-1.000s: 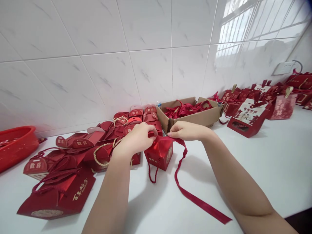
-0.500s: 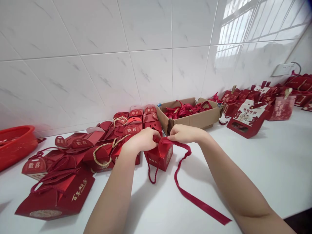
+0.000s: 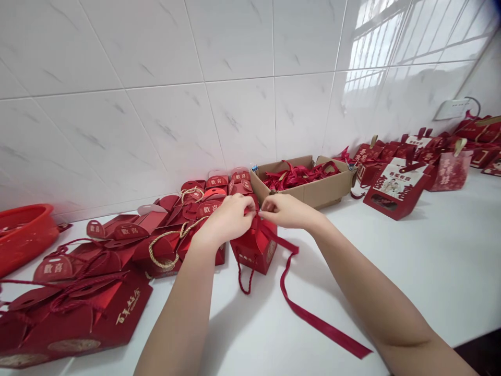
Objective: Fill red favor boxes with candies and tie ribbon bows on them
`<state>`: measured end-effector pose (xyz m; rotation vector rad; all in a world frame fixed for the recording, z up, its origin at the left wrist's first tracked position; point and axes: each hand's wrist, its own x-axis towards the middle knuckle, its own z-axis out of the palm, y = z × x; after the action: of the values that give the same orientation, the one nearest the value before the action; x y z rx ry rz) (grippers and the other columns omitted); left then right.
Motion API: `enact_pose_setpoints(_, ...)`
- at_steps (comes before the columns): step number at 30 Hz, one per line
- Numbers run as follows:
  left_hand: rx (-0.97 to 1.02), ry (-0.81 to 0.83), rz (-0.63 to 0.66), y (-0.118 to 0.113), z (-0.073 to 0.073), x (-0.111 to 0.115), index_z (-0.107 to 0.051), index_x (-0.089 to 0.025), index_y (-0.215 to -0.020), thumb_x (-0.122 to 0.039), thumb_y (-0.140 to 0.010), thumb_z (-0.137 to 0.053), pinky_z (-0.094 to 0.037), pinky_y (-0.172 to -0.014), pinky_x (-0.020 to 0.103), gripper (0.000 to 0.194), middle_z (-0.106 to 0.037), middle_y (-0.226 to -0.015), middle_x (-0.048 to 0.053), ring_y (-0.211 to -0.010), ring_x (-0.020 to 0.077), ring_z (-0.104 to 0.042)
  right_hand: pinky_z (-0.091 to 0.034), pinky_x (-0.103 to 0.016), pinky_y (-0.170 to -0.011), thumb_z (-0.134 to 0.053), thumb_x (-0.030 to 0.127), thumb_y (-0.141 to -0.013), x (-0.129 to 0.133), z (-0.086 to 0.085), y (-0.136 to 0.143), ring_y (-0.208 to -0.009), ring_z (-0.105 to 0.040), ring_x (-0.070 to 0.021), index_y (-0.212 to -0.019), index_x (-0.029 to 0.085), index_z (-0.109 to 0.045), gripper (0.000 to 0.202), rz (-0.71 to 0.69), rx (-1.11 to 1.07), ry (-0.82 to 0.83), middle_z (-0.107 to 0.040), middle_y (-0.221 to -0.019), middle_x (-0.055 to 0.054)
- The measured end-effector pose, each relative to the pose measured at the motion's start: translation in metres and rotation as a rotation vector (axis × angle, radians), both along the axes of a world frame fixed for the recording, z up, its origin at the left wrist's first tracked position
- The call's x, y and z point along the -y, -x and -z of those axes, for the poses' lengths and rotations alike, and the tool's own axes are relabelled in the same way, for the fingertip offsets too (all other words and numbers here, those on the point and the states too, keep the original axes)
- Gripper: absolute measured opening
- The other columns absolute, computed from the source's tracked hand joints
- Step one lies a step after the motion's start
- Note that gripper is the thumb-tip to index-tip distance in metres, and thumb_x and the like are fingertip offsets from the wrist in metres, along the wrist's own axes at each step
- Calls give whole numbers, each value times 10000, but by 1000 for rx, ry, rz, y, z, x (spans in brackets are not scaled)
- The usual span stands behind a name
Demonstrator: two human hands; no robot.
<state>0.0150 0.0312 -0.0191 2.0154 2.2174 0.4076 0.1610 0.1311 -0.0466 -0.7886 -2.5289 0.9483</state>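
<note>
A small red gift box [image 3: 254, 249] with gold lettering stands on the white table, a twisted red cord loop hanging down its front. Over its top, my left hand [image 3: 235, 218] has thumb and fingers pinched together at the red ribbon. Close by on the right, my right hand [image 3: 288, 210] also pinches at the ribbon, its fingertips nearly meeting the left ones. From there the red ribbon [image 3: 313, 322] drops over the box's right side and trails across the table towards me. The exact crossing of the ribbon under my fingertips is hidden.
Behind the box sits a cardboard box [image 3: 321, 192] full of red ribbons. Many red gift boxes [image 3: 129, 230] crowd the left, beside a red plastic basin [image 3: 27, 235]. More red boxes and bags [image 3: 397, 190] stand at right along the tiled wall [image 3: 242, 115].
Both hands have risen slightly above the box and come closer together. The ribbon's near stretch now hangs lower beside the lid. At lower left, more red box surface shows.
</note>
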Motion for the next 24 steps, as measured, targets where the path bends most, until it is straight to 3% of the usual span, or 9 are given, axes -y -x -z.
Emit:
enact_pose_setpoints(4,177,-273,-51,-12,-14,13,-523,-212,-831,-304,-883,-410,-479,-735,291,156,-585,-974,36,-851,176,-584,-361,-230,-554,-578,489,-818,1,-8,-3,-636,-494,-106,-822,176,-619,316,-170,-231,294,-590,-761,-12)
enact_pose_setpoints(8,239,-358,-68,-14,-23,24,-532,-216,-864,-319,-881,-445,-474,-717,261,136,-623,-926,12,-830,158,-599,-422,-241,-604,-667,492,-767,7,-19,-10,-657,-535,-114,-768,159,-609,339,-173,-463,427,-598,-716,-16)
enact_pose_setpoints(10,210,-266,-111,-9,-23,26,-538,-218,-894,-354,-863,-474,-473,-683,264,153,-644,-912,17,-819,172,-614,-461,-252,-675,-677,459,-773,10,-25,-16,-697,-566,-119,-756,158,-604,311,-161,-624,440,-616,-729,-23)
enact_pose_setpoints(12,145,-70,-159,0,-18,24,-544,-220,-911,-419,-818,-525,-467,-633,274,221,-658,-921,32,-805,198,-627,-484,-262,-716,-682,443,-773,15,-32,-26,-702,-583,-117,-764,171,-602,284,-137,-795,420,-614,-724,-12)
enact_pose_setpoints(16,35,273,-172,16,-4,12,-550,-220,-875,-464,-719,-608,-451,-592,281,296,-670,-964,50,-797,231,-641,-491,-267,-670,-694,420,-758,23,-46,-49,-639,-572,-110,-795,221,-605,221,-27,-1006,297,-547,-661,27)
enact_pose_setpoints(20,9,275,-188,23,1,5,-504,-218,-882,-418,-780,-534,-436,-580,280,227,-679,-911,54,-765,226,-644,-449,-263,-585,-683,417,-754,23,-46,-49,-548,-501,-98,-740,208,-614,220,35,-938,270,-519,-608,23)
enact_pose_setpoints(24,6,285,-169,23,-3,7,-466,-213,-950,-414,-814,-484,-419,-546,286,243,-675,-808,49,-688,228,-637,-382,-239,-541,-657,403,-731,14,-24,-17,-567,-478,-96,-698,163,-618,246,75,-572,225,-551,-623,5)
